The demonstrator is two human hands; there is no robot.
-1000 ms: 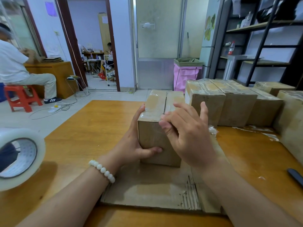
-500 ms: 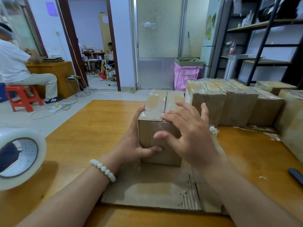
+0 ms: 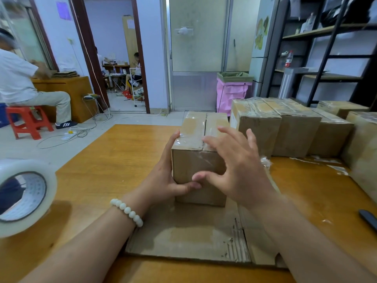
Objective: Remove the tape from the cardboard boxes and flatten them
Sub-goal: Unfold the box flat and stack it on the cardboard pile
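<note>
One cardboard box [image 3: 187, 164], long axis front-to-back, short end nearest.

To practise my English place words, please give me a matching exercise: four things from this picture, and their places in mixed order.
1 tape roll
2 flattened cardboard
3 pink bin
4 left hand

a under the taped box
b beyond the far edge of the table
c on the table, far left
d gripping the box's left side

Pairs: 1-c, 2-a, 3-b, 4-d.

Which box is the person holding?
The near box, standing alone on the flattened cardboard: the left hand grips its left side. The other boxes sit in a row behind, untouched.
</note>
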